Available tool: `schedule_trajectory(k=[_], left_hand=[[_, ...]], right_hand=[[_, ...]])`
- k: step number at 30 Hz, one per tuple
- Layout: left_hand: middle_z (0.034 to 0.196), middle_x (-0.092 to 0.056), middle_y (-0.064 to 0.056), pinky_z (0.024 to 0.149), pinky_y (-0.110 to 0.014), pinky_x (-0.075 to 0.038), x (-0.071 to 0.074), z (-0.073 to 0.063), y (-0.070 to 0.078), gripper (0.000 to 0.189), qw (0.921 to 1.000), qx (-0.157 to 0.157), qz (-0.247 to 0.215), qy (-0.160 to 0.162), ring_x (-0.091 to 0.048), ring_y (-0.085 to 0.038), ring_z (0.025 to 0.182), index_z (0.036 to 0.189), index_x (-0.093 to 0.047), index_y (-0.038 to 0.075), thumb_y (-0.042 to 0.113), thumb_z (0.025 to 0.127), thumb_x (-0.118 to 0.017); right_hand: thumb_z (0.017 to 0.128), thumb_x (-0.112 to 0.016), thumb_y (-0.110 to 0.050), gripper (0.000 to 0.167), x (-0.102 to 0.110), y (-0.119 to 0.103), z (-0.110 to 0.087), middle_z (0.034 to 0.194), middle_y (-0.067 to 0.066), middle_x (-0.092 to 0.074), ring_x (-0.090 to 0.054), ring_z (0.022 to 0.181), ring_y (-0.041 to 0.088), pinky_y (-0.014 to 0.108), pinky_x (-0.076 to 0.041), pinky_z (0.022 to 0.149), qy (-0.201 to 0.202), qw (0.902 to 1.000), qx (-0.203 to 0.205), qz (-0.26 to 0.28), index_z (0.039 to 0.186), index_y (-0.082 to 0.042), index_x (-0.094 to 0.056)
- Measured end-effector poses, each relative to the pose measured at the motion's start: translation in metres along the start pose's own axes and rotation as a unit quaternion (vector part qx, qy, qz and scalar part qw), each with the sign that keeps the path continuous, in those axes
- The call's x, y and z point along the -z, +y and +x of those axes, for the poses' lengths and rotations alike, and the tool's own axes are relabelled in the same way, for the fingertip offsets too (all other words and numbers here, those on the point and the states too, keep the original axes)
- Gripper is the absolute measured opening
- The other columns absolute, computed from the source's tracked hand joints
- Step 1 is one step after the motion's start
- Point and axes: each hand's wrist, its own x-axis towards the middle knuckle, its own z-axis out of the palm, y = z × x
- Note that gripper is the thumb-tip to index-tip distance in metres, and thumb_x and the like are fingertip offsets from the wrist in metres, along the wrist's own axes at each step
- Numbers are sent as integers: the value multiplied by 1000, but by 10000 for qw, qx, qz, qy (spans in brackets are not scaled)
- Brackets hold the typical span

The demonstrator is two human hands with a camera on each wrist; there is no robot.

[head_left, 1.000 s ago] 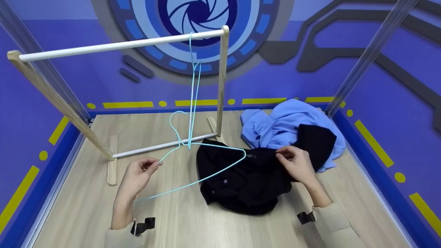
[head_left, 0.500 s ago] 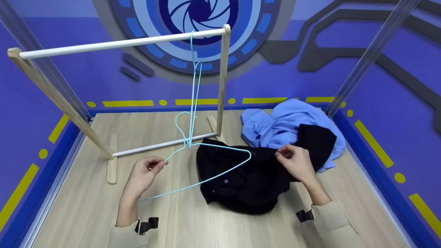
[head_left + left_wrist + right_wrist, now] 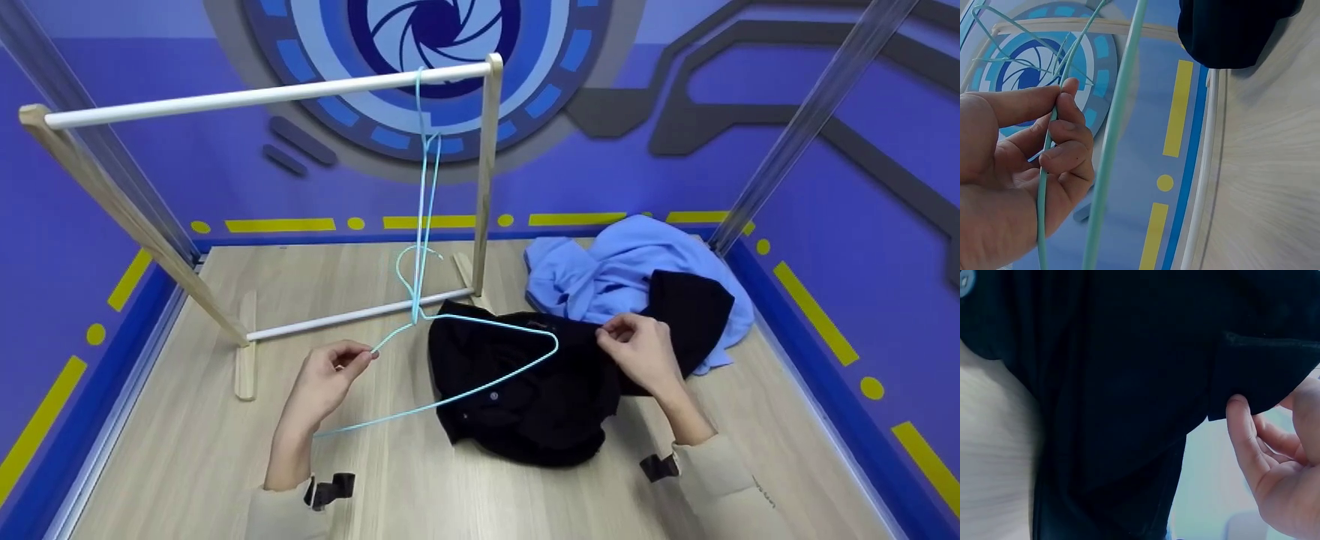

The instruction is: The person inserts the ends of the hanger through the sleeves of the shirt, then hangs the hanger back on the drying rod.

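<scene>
A light-green wire hanger point(image 3: 480, 388) is pinched at its left shoulder by my left hand point(image 3: 330, 382). In the left wrist view the thumb and fingers of that hand point(image 3: 1044, 146) curl round the hanger wire point(image 3: 1105, 169). The hanger's right end lies over a black buttoned garment point(image 3: 525, 420), its tip close to the garment's upper edge. My right hand point(image 3: 641, 352) pinches that edge, near the right side. In the right wrist view the thumb of my right hand point(image 3: 1275, 455) presses against a folded flap of the black garment point(image 3: 1129, 382).
A wooden rack with a white top bar point(image 3: 262, 97) stands at the back left. A second hanger point(image 3: 421, 202) hangs from the bar near its right post point(image 3: 486, 180). Blue cloth point(image 3: 637, 244) lies crumpled at the back right, partly under the black garment. Blue walls point(image 3: 862, 187) enclose the table.
My left hand has moved right with the hanger, whose right end has slid further across the black garment. The right hand keeps its pinch and has hardly moved.
</scene>
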Motion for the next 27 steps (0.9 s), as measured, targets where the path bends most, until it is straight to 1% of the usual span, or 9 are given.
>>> schedule_trajectory(k=[8,11,13,17,23,27], left_hand=[[85,-69,-5,63,-23,-40,-9,3,1,10,9998,-135,112,62,-54,-16,75,100,-76,-2,3,99,-67],[86,-70,-4,62,-23,-40,-12,5,0,9,9997,-199,141,-7,-54,-16,74,100,-76,-1,2,98,-68],[86,-71,-2,62,-23,-40,-12,6,-2,9,9995,-296,97,-104,-54,-15,74,100,-77,1,3,98,-68],[87,-72,0,64,-23,-41,-17,8,-3,10,9988,-436,136,-186,-56,-15,75,99,-78,4,4,99,-68],[85,-70,-1,65,-24,-42,-25,7,-2,9,9984,-504,9,-248,-55,-15,75,99,-77,3,6,99,-69],[84,-69,-1,65,-24,-42,-31,8,-2,8,9980,-576,2,-277,-56,-16,75,99,-77,3,6,98,-69]], right_hand=[[82,-80,-8,10,-2,-5,1,68,-4,-68,-64,59,12,15,-48,58,96,9999,57,98,75,-11,-73],[82,-79,-8,10,-3,-8,0,68,-4,-68,-65,59,11,15,-47,58,81,9998,90,142,75,-11,-73],[81,-79,-7,10,-3,-10,0,68,-5,-68,-65,59,11,14,-47,58,78,9997,120,176,74,-12,-73],[81,-79,-6,12,-5,-12,0,67,-6,-68,-65,58,11,14,-47,57,100,9996,170,224,74,-12,-72],[82,-79,-5,13,-9,-14,-1,66,-8,-67,-64,56,10,17,-48,53,3,9991,235,352,74,-13,-71],[82,-78,-5,12,-12,-16,-2,65,-9,-67,-63,55,10,18,-48,51,-29,9989,237,405,75,-13,-72]])
